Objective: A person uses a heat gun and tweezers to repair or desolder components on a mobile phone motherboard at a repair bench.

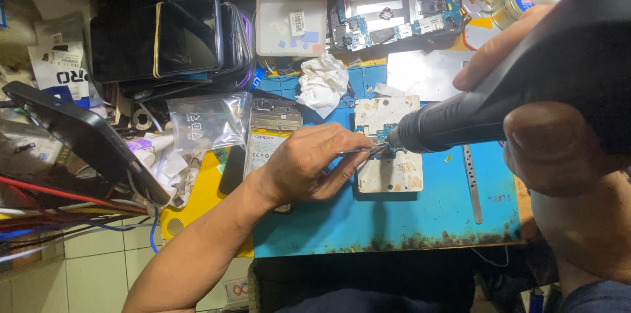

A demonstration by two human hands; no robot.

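Fingers of left hand pinch one tweezers; right hand grips one hot-air gun.

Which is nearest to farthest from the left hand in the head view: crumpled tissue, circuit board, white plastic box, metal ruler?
From the left hand:
1. circuit board, just right of the fingertips, under the tweezers' tips.
2. crumpled tissue, above the hand.
3. metal ruler, far right on the blue mat.
4. white plastic box, top, beyond the tissue.
Ruler and box are close; ranking is loose.

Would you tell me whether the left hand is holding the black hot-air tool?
No, the right hand holds the hot-air tool; the left hand holds tweezers.
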